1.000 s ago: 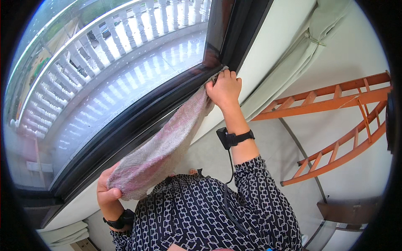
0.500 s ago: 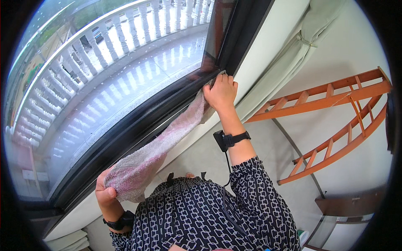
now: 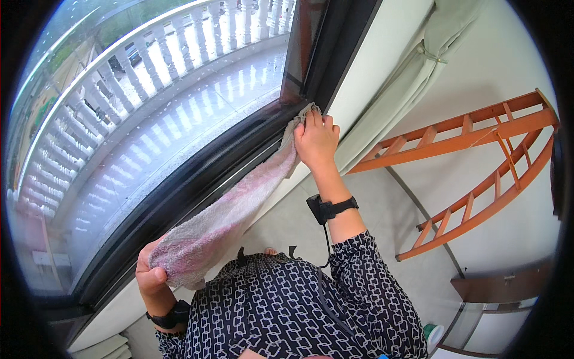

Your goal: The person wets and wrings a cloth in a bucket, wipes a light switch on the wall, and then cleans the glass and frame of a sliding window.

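A long greyish-pink cloth [image 3: 224, 221] stretches between my two hands along the black window frame [image 3: 197, 206]. My right hand [image 3: 317, 140] presses one bunched end of it into the frame's corner, fingers closed over the fabric. The other end is gripped by my left hand [image 3: 152, 272], thumb on top, beside the lower part of the frame. Between the hands the cloth sags in front of the sill. What lies under the cloth at the corner is hidden.
Beyond the glass, a balcony has a white baluster railing [image 3: 143, 60]. A tied pale green curtain [image 3: 412, 78] hangs right of the frame. An orange stepladder [image 3: 460, 128] leans at the right, and a brown-edged piece of furniture [image 3: 502, 287] stands at lower right.
My right hand stays at the corner with its fingers shifted slightly, and the cloth end there bunches up more. The left hand keeps its place. The view has tilted a little.
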`<state>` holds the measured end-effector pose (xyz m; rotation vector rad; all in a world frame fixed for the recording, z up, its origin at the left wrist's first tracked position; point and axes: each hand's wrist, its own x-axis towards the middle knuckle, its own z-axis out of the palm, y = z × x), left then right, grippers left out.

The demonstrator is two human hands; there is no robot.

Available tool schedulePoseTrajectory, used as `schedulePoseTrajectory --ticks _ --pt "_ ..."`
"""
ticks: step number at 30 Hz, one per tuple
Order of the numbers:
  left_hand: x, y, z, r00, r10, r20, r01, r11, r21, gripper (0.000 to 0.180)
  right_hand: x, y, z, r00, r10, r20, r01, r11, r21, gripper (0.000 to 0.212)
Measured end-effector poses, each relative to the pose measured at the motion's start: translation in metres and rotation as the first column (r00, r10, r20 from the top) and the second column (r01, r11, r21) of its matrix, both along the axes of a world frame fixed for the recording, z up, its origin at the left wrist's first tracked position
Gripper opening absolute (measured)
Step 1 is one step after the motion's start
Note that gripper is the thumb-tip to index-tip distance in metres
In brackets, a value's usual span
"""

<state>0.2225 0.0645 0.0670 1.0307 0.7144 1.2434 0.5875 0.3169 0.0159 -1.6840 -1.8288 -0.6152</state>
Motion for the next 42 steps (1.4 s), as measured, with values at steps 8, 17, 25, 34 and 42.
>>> schedulePoseTrajectory --ticks 8,17,25,34,42 --pt "0.011 0.003 -0.007 0.999 -0.021 0.026 0.019 0.998 0.061 0.062 0.012 0.003 -0.012 0.975 -0.003 -0.224 -0.036 0.985 -0.171 0.031" --pt "0.000 0.001 -0.010 0.997 0.043 0.063 -0.048 0.996 0.072 0.061 0.025 0.006 0.021 0.994 0.112 0.000 -0.107 0.951 -0.289 0.051" --pt "0.010 0.009 -0.007 0.999 -0.039 -0.021 0.039 0.999 0.032 0.063 0.034 0.006 -0.001 0.968 0.122 -0.220 -0.192 0.923 -0.333 0.048" --pt "0.003 0.010 -0.008 0.998 0.007 0.065 -0.011 0.999 0.047 0.069 0.013 -0.014 -0.016 0.949 0.174 -0.261 -0.229 0.954 -0.194 0.056" --pt "-0.002 0.000 -0.020 0.990 0.107 0.094 -0.107 0.994 0.000 0.066 -0.039 -0.034 -0.003 0.897 0.338 -0.284 -0.423 0.844 -0.330 0.026"
